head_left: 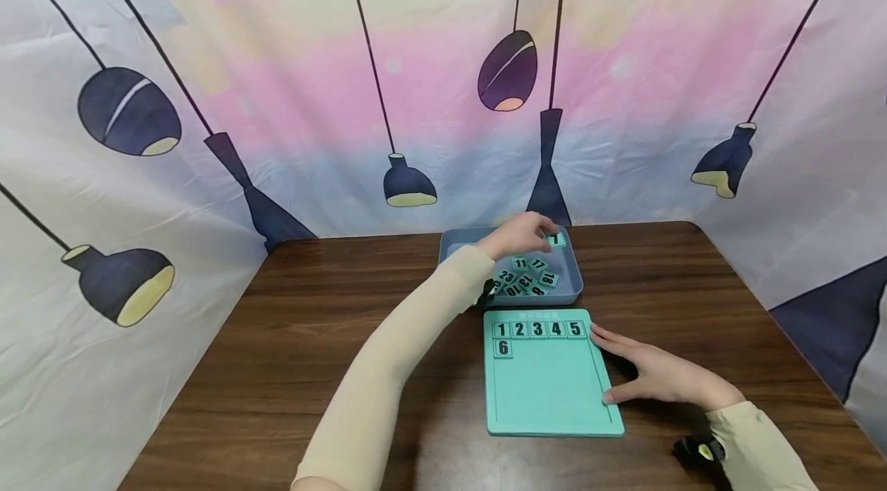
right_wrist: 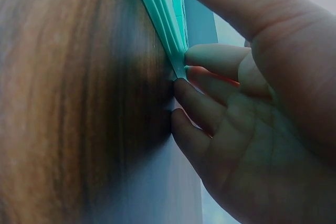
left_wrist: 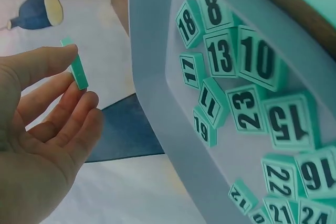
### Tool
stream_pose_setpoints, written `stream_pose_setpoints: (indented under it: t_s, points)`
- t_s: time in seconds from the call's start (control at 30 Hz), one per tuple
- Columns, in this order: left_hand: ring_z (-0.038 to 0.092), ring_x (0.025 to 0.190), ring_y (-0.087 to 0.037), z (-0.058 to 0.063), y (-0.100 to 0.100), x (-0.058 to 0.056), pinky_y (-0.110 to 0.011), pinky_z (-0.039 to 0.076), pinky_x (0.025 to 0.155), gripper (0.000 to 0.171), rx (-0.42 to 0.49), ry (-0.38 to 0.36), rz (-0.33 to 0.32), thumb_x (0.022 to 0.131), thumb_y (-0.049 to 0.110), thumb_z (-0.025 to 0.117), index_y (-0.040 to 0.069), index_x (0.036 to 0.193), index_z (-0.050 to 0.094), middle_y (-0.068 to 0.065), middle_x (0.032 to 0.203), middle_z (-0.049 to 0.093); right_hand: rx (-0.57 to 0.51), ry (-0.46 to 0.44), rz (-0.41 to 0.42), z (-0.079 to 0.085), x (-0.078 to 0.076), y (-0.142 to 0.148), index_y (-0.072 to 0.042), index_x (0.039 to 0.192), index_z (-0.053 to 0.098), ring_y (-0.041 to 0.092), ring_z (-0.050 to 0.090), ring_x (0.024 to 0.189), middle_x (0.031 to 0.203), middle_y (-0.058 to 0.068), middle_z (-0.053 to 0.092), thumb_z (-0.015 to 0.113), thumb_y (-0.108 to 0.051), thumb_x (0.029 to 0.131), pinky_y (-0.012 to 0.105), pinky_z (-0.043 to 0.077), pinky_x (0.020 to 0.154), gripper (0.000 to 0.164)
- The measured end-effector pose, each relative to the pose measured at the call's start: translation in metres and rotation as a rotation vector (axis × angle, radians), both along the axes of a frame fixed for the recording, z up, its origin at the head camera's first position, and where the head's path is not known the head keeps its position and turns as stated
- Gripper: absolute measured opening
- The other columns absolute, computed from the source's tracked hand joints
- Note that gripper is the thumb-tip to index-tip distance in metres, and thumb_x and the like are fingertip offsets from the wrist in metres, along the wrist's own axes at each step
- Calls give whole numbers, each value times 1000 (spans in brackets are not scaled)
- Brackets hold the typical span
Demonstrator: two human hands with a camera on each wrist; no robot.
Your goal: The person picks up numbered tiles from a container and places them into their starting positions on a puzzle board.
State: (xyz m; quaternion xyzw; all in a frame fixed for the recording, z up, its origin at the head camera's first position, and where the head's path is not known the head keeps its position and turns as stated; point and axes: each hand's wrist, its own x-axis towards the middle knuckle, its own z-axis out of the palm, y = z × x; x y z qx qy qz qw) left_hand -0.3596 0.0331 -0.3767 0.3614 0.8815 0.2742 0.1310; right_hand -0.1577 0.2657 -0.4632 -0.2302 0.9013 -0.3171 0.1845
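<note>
Between thumb and fingertips, my left hand [head_left: 521, 235] pinches a small green number tile [left_wrist: 79, 69] above the far side of the blue-grey tray [head_left: 572, 287]. From the head view the tile seems to bear a 7; edge-on in the left wrist view, its number is hidden. Loose number tiles [left_wrist: 219, 53] lie in the tray at various angles, among them 8, 13 and 23. Nearer me, a flat green board [head_left: 547, 391] carries tiles 1 to 5 in its top row and the 6 tile [head_left: 503, 349] below the 1. My right hand [head_left: 658, 374] touches the board's right edge with thumb and fingers spread.
The tray stands just behind the board on a dark wooden table [head_left: 333, 306]. A cloth printed with hanging lamps [head_left: 312, 91] rises behind the table's back edge. The left forearm reaches across, left of the board.
</note>
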Motion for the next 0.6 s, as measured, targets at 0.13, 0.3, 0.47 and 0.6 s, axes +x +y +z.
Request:
stream_pose_setpoints:
  t_s: [0.13,0.3,0.47,0.6]
  points:
    - [61,115,-17,7,-14,14,-24,52,87,40,-1,18,-40,97,13,69,6,136,64,-5,134,64,5,6,-2,1,0,-1,-1,157,31,51,24,144,164,23,19,77,-54,83,65,36,105,102]
    - [59,119,-20,13,-31,38,-25,51,90,39,-12,54,-103,98,15,68,8,136,64,-5,135,62,4,6,-11,0,0,-1,-1,157,32,50,24,145,164,22,19,78,-53,83,65,36,105,102]
    - [59,119,-24,12,-45,59,-25,50,91,38,-37,106,-175,97,16,70,8,134,65,-7,132,62,2,2,-13,-1,0,-1,-1,157,31,51,23,145,164,22,19,78,-52,83,65,35,106,102]
    - [61,117,-21,2,-57,72,-23,50,91,37,-61,136,-195,97,17,71,9,133,66,-6,131,63,-10,-6,-11,-3,-1,-1,-1,157,31,52,22,145,164,23,18,79,-51,83,66,35,106,102]
